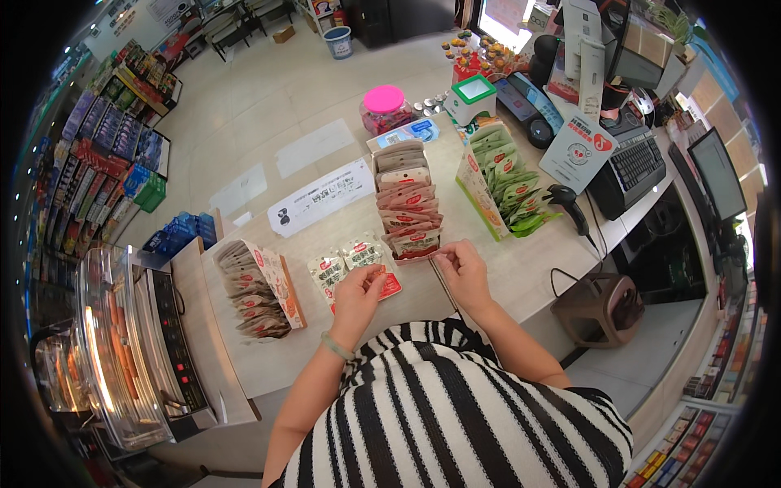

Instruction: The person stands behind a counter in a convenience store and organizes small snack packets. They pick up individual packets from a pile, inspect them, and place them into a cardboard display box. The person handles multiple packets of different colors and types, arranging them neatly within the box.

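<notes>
On the counter before me, my left hand (360, 299) is over two loose snack packets (361, 248), its fingertips close together at the red lower part of one; whether they grip it I cannot tell. My right hand (464, 271) has its fingers at the near right corner of a narrow open box of reddish snack packets (409, 210); its hold is unclear. To the left stands an open box of brownish packets (259, 293) with an orange and white side. An open box of green packets (503, 177) stands to the right, leaning outward at its top.
A handheld barcode scanner (568, 204) with its cable lies at the right, near a keyboard (634, 160). A jar with a pink lid (384, 100) stands at the far edge. A glass-fronted food warmer (122, 348) is at the left. A brown bin-like container (601, 311) is below the counter's right edge.
</notes>
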Demonstrator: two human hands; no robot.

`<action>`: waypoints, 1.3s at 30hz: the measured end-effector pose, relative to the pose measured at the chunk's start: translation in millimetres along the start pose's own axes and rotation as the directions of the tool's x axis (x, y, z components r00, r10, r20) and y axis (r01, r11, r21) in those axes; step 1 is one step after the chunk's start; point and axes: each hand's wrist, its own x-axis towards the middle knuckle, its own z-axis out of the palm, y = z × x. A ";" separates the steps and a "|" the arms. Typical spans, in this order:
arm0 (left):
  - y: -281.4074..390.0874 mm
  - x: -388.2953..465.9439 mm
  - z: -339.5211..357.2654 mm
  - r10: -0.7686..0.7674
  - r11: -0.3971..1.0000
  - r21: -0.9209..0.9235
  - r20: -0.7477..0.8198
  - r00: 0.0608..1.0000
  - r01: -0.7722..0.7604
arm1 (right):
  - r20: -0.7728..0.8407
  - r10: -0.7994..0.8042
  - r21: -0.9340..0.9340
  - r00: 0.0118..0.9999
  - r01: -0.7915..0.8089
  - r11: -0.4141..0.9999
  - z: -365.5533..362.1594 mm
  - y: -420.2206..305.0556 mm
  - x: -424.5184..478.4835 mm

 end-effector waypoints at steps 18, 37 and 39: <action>12.3 39.7 29.5 0.003 1.000 -0.021 0.014 1.000 -0.002 | -0.013 -0.004 0.160 1.000 0.006 0.987 0.4 20.0 34.6; 39.2 6.6 -21.0 -0.227 0.538 -0.809 0.132 0.965 0.237 | 0.451 0.162 0.671 0.878 -0.452 0.588 7.9 -56.4 19.1; 33.1 -1.1 -22.7 -0.275 0.475 -0.843 0.131 0.953 0.253 | 0.498 0.194 0.640 0.845 -0.510 0.575 15.9 -52.9 13.1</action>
